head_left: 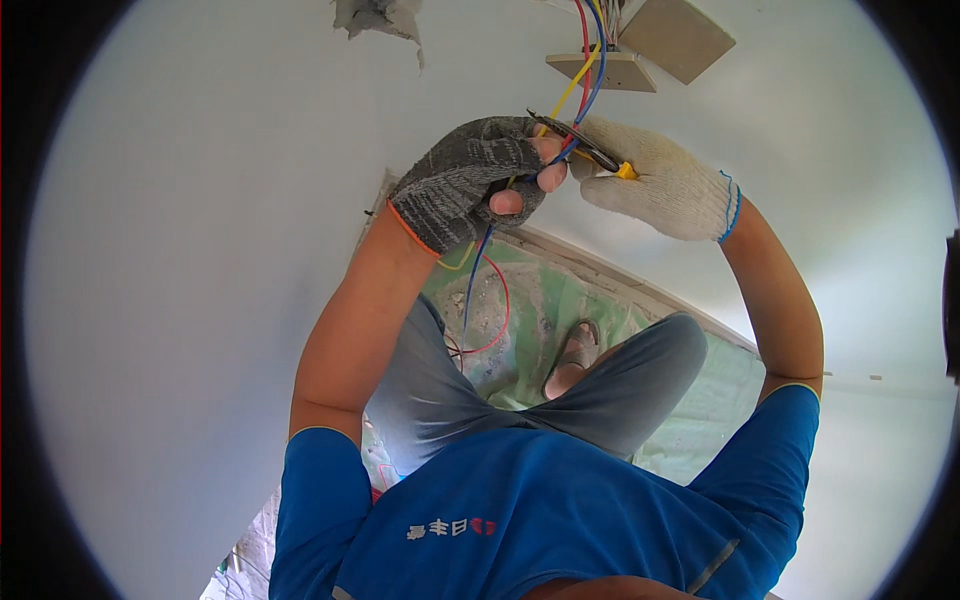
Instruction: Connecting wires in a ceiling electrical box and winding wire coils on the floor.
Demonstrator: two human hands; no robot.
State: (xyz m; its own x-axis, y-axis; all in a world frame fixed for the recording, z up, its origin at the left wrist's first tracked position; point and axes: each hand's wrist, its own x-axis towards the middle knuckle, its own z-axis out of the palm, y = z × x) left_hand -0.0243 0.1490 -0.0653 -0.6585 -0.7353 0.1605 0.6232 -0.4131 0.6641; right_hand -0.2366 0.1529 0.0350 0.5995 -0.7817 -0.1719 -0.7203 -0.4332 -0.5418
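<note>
My left hand (480, 180), in a dark grey fingerless glove, is closed on a bundle of red, yellow and blue wires (595, 60) that hangs from a wall opening. My right hand (650, 180), in a white knit glove with a blue cuff, is closed on a tool with dark metal and yellow on its handle (600, 158), apparently pliers. The tool crosses the wires beside my left fingertips; whether its jaws grip one I cannot tell. Loose lengths of the wires (508, 300) drop below my left hand toward the floor.
Two beige plates (678, 35) sit by the wall opening, near a broken hole (375, 15) in the white wall. Below, my bent leg and sandaled foot (575, 355) are on a green, dusty floor covering (530, 290) along the wall's lower edge (640, 295).
</note>
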